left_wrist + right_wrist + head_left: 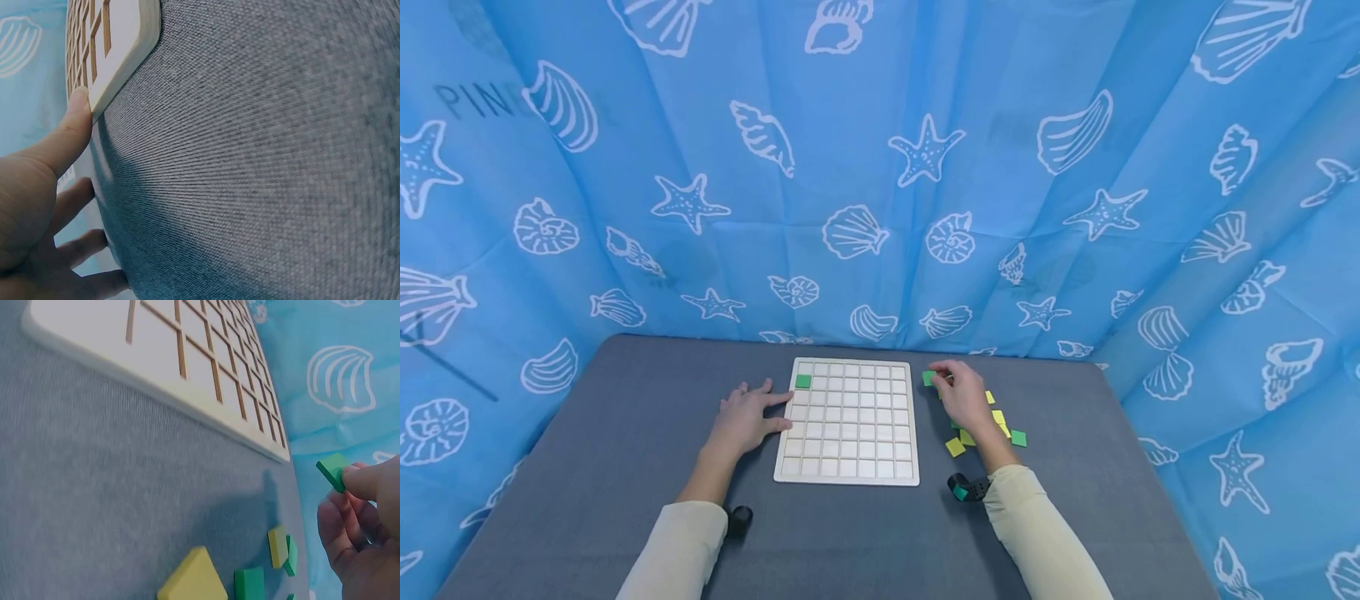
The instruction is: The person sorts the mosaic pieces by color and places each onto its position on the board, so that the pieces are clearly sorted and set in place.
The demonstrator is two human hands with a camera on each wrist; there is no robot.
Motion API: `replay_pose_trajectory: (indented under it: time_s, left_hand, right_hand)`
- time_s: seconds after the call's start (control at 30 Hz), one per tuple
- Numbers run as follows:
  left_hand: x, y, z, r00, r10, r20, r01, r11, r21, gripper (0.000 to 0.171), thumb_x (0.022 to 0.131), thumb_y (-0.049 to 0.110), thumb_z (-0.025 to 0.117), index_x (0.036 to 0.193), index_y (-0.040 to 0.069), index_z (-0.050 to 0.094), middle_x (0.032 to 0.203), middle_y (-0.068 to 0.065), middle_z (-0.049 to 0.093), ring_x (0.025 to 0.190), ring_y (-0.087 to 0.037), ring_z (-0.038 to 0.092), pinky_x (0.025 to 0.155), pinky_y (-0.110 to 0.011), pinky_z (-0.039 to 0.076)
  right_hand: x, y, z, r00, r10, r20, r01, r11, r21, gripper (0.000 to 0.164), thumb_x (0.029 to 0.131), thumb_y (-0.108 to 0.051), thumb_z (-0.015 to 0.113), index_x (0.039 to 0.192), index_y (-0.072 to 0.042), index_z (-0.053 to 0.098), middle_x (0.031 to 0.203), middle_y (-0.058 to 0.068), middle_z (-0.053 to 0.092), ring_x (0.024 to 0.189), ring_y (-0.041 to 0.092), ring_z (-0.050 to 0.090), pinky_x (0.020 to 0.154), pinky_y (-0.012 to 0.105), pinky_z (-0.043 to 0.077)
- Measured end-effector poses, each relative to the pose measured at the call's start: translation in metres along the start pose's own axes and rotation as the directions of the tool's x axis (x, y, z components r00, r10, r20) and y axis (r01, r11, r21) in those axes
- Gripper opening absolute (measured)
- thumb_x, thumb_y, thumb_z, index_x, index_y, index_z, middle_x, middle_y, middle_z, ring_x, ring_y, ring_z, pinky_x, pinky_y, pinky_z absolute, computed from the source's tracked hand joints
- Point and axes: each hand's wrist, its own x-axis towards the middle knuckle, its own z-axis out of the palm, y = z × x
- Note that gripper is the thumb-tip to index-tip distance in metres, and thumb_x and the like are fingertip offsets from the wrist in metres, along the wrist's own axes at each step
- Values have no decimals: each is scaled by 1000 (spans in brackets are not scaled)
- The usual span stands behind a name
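Note:
A white gridded board (847, 477) lies flat on the grey table, with one green square tile (803, 381) in a cell near its upper left corner. My left hand (746, 421) rests at the board's left edge, fingers spread, its thumb touching the rim (119, 65). To the right of the board, my right hand (964, 398) pinches another green tile (332, 470) between thumb and fingers, held above the table. Beneath and around that hand lie loose yellow tiles (955, 447) and green tiles (1018, 437); some are partly hidden by the hand and forearm.
A grey cloth covers the table (865, 542). Behind and at both sides hangs a blue curtain (880, 167) with white shell and starfish prints. Each wrist wears a black camera mount, seen at the left wrist (740, 522) and right wrist (967, 487).

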Motion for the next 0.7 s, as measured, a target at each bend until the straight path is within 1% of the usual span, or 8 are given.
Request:
replay_pose_trajectory:
  time_s: [0.13,0.3,0.5,0.7]
  left_hand:
    - [-1,0,-1,1000,4,-7,-3,1000,3,60,92,39,74,148,29,55,166,-17,33,154,-54,17,117,-78,19]
    - [-2,1,-1,1000,-15,-9,15,1000,5,60,91,39,75,147,29,56,165,-17,34,154,-54,18,117,-77,19]
    - [-2,-1,-2,1000,-23,-13,23,1000,-6,61,90,38,76,147,29,57,165,-18,33,153,-54,17,117,-77,18]
    - [-2,0,-2,1000,-18,-4,17,1000,-11,60,91,39,75,147,29,56,166,-17,33,154,-54,17,118,-77,18]
  right_hand:
    - [1,-5,4,1000,13,21,-13,1000,12,25,104,-14,59,126,-6,69,112,14,66,103,30,65,82,43,56]
    - [3,-10,11,1000,10,28,-11,1000,25,25,104,-15,59,125,-8,70,114,13,67,105,28,65,86,44,57]
    - [6,-23,19,1000,-15,19,14,998,57,23,103,-13,61,123,-8,71,111,12,67,100,26,66,80,40,58]
    - [8,-30,26,999,6,36,-10,994,108,22,102,-13,62,122,-8,70,109,11,66,98,25,67,77,36,59]
